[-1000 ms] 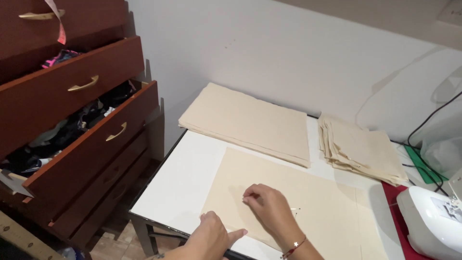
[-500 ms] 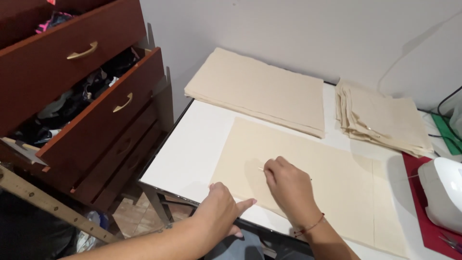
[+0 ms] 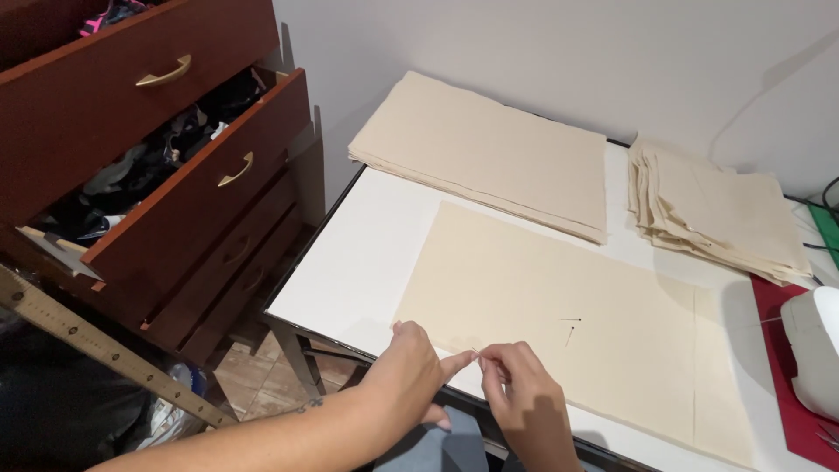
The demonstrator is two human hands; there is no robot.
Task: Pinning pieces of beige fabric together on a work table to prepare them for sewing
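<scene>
Cream fabric sheet [image 3: 559,323] lies flat along the counter's [image 3: 367,262] front edge, and we've got both hands at its near-left corner. Our left hand [image 3: 406,376] and right hand [image 3: 516,385] each pinch that edge, fingertips nearly touching. A small pin [image 3: 570,325] sits mid-sheet. Behind it, a big fabric stack [image 3: 489,153] at the back edge, a smaller stack [image 3: 717,210] toward the back right corner.

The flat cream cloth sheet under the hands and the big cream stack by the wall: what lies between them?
Only a bare strip of the white table separates the flat cream cloth sheet from the big cream stack, as the head view shows.
</scene>
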